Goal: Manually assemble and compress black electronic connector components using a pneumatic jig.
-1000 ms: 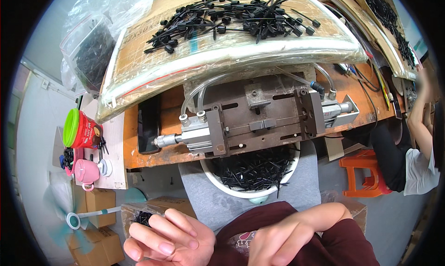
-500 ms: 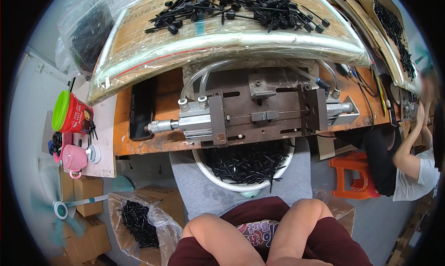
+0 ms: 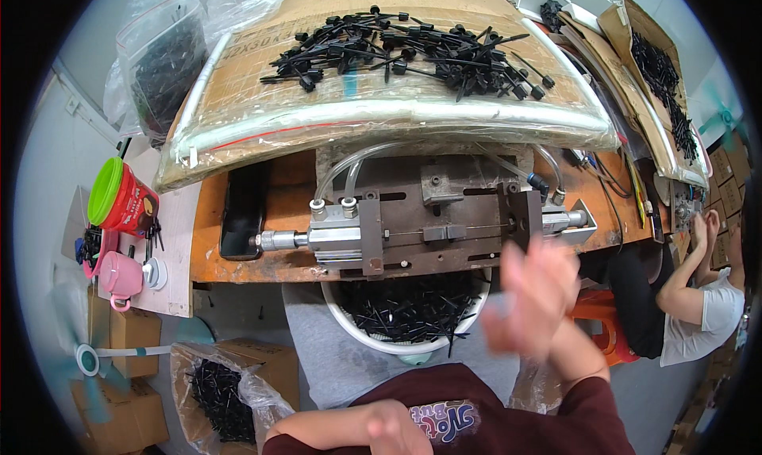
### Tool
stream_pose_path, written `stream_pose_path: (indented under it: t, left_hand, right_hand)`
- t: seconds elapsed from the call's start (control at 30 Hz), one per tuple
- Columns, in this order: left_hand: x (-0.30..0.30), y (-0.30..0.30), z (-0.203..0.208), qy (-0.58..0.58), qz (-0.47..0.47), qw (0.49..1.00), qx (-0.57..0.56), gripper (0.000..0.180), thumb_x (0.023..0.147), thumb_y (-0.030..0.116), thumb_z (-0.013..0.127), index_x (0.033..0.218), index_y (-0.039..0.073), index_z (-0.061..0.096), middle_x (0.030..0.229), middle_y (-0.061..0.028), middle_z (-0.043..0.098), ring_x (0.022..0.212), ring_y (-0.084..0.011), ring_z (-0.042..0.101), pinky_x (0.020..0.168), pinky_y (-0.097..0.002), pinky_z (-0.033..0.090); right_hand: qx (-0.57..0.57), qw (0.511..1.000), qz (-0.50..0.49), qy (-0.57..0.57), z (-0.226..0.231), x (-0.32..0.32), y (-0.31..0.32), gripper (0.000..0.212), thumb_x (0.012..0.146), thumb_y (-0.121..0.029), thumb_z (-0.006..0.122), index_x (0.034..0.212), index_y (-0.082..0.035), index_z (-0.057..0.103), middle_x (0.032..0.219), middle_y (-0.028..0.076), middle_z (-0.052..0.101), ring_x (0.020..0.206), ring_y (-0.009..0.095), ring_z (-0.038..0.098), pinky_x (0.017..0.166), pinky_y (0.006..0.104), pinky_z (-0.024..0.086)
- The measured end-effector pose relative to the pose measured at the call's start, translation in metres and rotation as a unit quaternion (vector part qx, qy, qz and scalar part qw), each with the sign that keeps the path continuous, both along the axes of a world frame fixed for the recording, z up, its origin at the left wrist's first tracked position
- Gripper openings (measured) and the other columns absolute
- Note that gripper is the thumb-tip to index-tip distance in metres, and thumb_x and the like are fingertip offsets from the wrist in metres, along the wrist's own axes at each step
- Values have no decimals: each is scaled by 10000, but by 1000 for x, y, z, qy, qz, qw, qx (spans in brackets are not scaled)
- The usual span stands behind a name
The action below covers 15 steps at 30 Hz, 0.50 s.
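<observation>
Before the grey metal press [image 3: 429, 225] (clear hoses on top), the blurred right hand [image 3: 528, 296] hangs open, empty.

Black plastic pins [image 3: 413, 52] (white basin [image 3: 349, 322])

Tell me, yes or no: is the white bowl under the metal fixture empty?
No, the white bowl below the metal fixture holds a heap of black parts.

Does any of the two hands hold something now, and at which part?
It cannot be told. The right hand is raised and blurred; no object shows in it. The left hand rests low near the lap, seemingly empty.
</observation>
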<state>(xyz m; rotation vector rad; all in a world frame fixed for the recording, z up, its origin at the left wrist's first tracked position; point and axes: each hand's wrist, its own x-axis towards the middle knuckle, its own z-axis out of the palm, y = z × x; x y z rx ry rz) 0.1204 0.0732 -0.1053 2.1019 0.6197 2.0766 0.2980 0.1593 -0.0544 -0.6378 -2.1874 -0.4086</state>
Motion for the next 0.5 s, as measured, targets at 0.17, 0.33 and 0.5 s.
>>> stream_pose_path:
  t: [0.17,0.33,0.5]
  left_hand:
    - [-28,0,-5,72,27,997,-27,700,939,215,599,1529,141,229,1467,-271,355,1021,-382,665,848,-455,553]
    - [-28,2,-17,89,-43,989,-107,726,727,12,748,1370,151,441,1333,-300,503,901,-346,709,712,-376,615]
    - [-32,-2,-27,93,4,988,-125,752,735,-13,729,1401,163,427,1307,-289,534,840,-295,723,664,-335,605]
  right_hand:
    - [185,966,-172,-64,70,16,88,277,709,-39,671,984,-34,702,1107,63,689,919,243,604,831,380,455]
    - [28,965,-195,-175,120,7,148,390,752,-5,709,1129,-91,662,1050,90,692,1006,269,620,921,387,494]
    - [-115,916,-253,-289,128,-20,190,565,675,33,704,1220,-75,603,1038,136,674,1047,292,623,930,388,505]
